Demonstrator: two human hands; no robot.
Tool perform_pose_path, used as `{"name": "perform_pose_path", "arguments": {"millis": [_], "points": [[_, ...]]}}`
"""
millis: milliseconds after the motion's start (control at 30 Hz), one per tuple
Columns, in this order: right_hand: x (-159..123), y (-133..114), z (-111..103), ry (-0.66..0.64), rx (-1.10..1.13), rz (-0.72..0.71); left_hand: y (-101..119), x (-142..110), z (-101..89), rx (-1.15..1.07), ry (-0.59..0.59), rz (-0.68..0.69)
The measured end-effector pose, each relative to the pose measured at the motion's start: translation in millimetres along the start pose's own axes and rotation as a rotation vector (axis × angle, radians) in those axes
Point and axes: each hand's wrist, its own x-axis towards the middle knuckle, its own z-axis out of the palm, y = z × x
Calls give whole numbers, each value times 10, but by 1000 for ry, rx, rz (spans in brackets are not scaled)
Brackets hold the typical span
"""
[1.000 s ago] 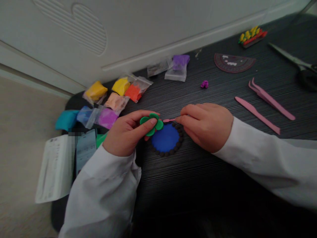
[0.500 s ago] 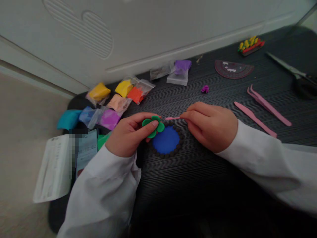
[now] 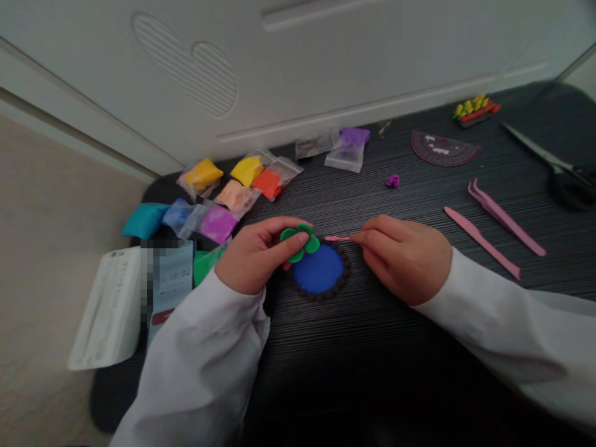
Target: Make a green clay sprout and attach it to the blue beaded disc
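Front and centre, the green flower-shaped piece (image 3: 312,244) sits pinched between thumb and fingers in the left hand's (image 3: 249,257) grip, overlapping the blue disc's (image 3: 319,272) upper-left edge. That forearm slants up from lower left, thumb on top. From the right, back upward, the right hand (image 3: 404,259) closes its grip on a slim pink tool (image 3: 337,238), tip pointing left, just beside the petals, over the dark worktop (image 3: 349,195).
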Motion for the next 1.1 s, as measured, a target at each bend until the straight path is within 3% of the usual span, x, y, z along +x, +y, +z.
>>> {"name": "perform_pose_path", "arguments": {"millis": [600, 900, 1100], "points": [[-16, -13, 29, -18, -33, -39, -19, 4, 2, -9, -5, 15], [-5, -24, 28, 40, 20, -9, -6, 6, -2, -5, -16, 0], [3, -57, 88, -8, 46, -35, -14, 4, -6, -16, -19, -5]]}}
